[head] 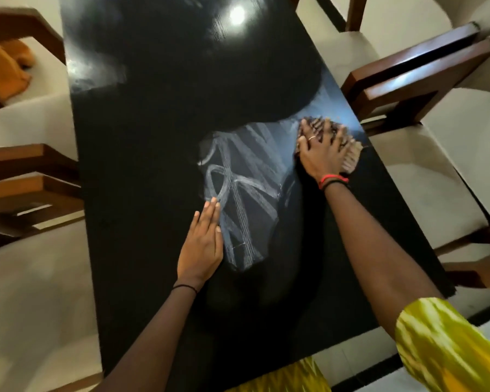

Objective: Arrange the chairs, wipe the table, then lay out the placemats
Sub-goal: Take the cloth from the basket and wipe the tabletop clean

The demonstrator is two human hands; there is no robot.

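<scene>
Here, right hand (pixel 321 149) presses one cloth (pixel 352 157), left hand (pixel 201 247) one table (pixel 153 131).

cloth (pixel 352 155): mostly under the right hand (pixel 323 151), blurred, weave unclear | table (pixel 153 137): far end cut by top edge, near edge partly behind both forearms | chairs (pixel 408 80): cut off at both sides | orange bundle (pixel 3 72): blurred, kind unclear | yellow sleeve (pixel 441 349): cut at the corner

A brown cloth (pixel 352 159) is pressed onto the black table (pixel 153 123) near its right edge by the spread right hand (pixel 321 151). The left hand (pixel 203 244) is laid flat beside pale streaks (pixel 238 179). Wooden chairs (pixel 408 80) are seen along both sides.
</scene>
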